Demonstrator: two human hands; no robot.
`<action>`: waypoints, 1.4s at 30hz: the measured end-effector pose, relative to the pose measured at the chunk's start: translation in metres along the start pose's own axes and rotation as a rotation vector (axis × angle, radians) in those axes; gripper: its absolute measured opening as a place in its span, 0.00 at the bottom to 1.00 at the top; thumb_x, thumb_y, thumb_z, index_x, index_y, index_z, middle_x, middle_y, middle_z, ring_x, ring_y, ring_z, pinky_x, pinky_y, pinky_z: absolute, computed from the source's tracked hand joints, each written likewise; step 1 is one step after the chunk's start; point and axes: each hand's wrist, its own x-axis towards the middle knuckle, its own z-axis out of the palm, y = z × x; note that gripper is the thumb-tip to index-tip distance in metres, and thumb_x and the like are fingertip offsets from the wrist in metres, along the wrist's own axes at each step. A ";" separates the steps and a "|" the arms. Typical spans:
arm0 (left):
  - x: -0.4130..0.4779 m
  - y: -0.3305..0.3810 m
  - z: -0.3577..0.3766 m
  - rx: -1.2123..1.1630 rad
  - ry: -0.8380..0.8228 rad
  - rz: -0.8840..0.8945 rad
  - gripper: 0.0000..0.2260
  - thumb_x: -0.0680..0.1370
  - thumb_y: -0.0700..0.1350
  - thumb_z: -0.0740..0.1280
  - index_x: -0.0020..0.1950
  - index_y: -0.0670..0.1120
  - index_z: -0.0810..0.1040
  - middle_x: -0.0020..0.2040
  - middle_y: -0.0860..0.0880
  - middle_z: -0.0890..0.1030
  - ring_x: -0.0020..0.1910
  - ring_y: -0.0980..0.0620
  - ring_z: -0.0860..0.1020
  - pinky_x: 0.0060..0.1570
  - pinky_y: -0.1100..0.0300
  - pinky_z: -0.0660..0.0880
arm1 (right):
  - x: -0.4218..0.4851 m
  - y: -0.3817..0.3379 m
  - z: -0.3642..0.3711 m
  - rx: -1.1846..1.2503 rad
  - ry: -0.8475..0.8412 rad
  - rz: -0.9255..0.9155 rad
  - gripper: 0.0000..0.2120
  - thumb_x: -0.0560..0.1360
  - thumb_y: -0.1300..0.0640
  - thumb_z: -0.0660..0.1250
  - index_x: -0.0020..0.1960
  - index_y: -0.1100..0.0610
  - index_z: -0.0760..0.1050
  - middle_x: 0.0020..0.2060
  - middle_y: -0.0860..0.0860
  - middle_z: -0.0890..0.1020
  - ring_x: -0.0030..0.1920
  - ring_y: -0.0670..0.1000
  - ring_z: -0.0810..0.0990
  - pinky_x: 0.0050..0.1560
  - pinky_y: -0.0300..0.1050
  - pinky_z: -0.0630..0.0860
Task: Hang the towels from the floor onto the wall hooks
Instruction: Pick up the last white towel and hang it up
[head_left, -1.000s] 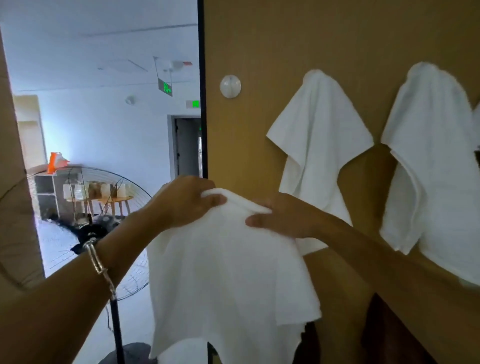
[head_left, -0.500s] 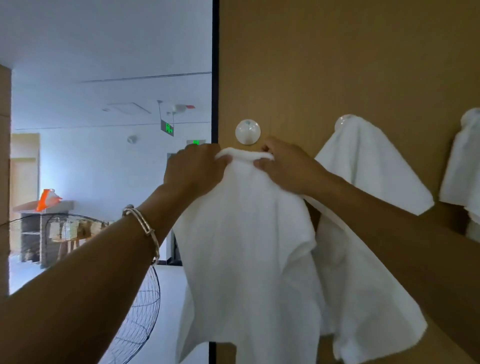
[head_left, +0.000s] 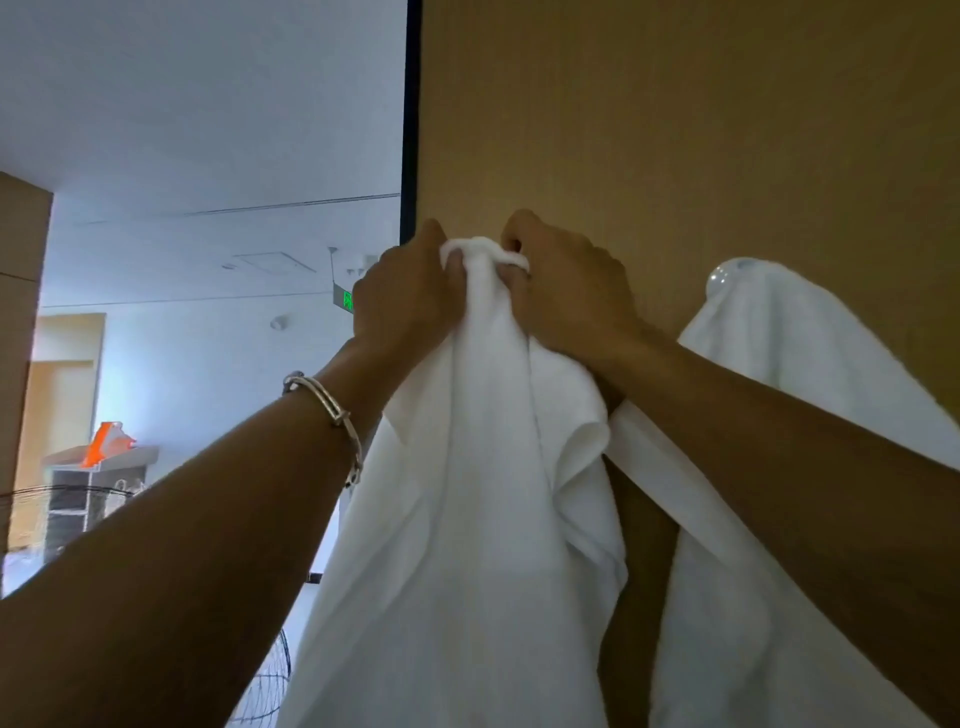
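Observation:
A white towel (head_left: 467, 493) hangs down against the brown wall panel (head_left: 675, 130), its bunched top edge held up where the round wall hook was; the hook itself is hidden behind the cloth and my hands. My left hand (head_left: 410, 296) grips the top edge from the left, and my right hand (head_left: 571, 296) grips it from the right, fingers curled into the fabric. A second white towel (head_left: 789, 364) hangs to the right from a clear round hook (head_left: 724, 278).
The wall panel ends at a dark vertical edge (head_left: 411, 119) just left of my hands. Beyond it lies an open room with a standing fan (head_left: 265, 691) low down and a shelf with an orange object (head_left: 106, 444) at the far left.
Both hands have lifted the towel's top edge from chest height up to the left wall hook, which is now covered. The view has tilted upward and closer to the wall.

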 end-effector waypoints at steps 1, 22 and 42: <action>0.006 -0.001 0.000 -0.011 0.018 -0.003 0.11 0.81 0.49 0.55 0.57 0.44 0.68 0.41 0.48 0.72 0.41 0.45 0.72 0.42 0.55 0.67 | 0.002 0.001 0.000 -0.015 0.021 -0.015 0.07 0.79 0.55 0.59 0.56 0.53 0.67 0.43 0.50 0.77 0.38 0.52 0.75 0.38 0.47 0.72; -0.038 -0.004 -0.020 -0.096 -0.180 0.065 0.11 0.78 0.44 0.59 0.51 0.42 0.79 0.56 0.46 0.72 0.57 0.48 0.70 0.51 0.58 0.66 | -0.041 -0.006 0.011 0.402 -0.126 0.141 0.13 0.81 0.58 0.57 0.56 0.57 0.80 0.45 0.48 0.81 0.42 0.47 0.78 0.41 0.37 0.71; -0.161 -0.002 -0.016 -0.434 -0.471 -0.109 0.28 0.81 0.58 0.49 0.77 0.49 0.44 0.71 0.44 0.65 0.60 0.46 0.74 0.56 0.47 0.77 | -0.156 -0.055 0.004 0.403 -0.334 0.273 0.21 0.81 0.48 0.52 0.65 0.60 0.71 0.56 0.56 0.78 0.52 0.50 0.76 0.60 0.45 0.73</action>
